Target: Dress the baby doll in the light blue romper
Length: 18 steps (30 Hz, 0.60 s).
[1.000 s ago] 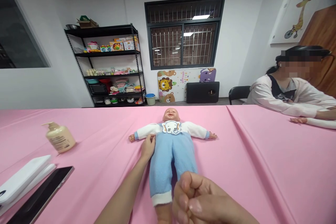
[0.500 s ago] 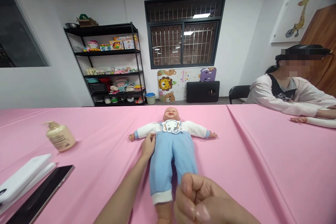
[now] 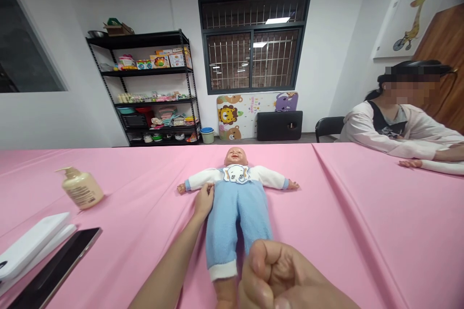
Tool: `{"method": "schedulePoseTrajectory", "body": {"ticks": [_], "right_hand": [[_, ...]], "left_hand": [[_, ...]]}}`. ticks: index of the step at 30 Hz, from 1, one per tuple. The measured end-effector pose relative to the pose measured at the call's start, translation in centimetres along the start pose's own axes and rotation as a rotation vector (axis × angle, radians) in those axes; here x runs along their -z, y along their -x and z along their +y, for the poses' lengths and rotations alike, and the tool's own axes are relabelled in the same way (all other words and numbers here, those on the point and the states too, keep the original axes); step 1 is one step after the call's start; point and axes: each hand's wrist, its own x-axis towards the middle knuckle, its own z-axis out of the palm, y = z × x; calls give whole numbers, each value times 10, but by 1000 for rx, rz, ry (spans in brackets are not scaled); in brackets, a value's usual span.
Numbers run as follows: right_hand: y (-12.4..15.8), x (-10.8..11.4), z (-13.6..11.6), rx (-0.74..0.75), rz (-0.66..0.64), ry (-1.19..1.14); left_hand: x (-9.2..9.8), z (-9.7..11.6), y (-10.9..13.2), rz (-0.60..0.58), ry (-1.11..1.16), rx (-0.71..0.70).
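Pink tablecloth (image 3: pixel 337 231) spans the way from the left hand (image 3: pixel 204 203) to the pump bottle (image 3: pixel 80 188) and black phone (image 3: pixel 58 265), the nearest things on that side. The baby doll (image 3: pixel 235 212) lies beneath the right hand (image 3: pixel 275 275) — its legs block a straight path down to the cloth.

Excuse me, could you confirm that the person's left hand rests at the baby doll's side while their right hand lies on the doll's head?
Not quite: the right hand is not on the baby doll's head. The head camera view shows it curled into a fist near the doll's lower legs. The left hand does rest at the doll's side, as you said.
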Motion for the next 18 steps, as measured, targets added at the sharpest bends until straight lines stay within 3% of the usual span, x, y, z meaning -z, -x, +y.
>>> {"method": "schedulePoseTrajectory", "body": {"ticks": [18], "right_hand": [[6, -5, -6, -12, 69, 6]], "left_hand": [[-2, -4, -2, -6, 28, -20]]}}
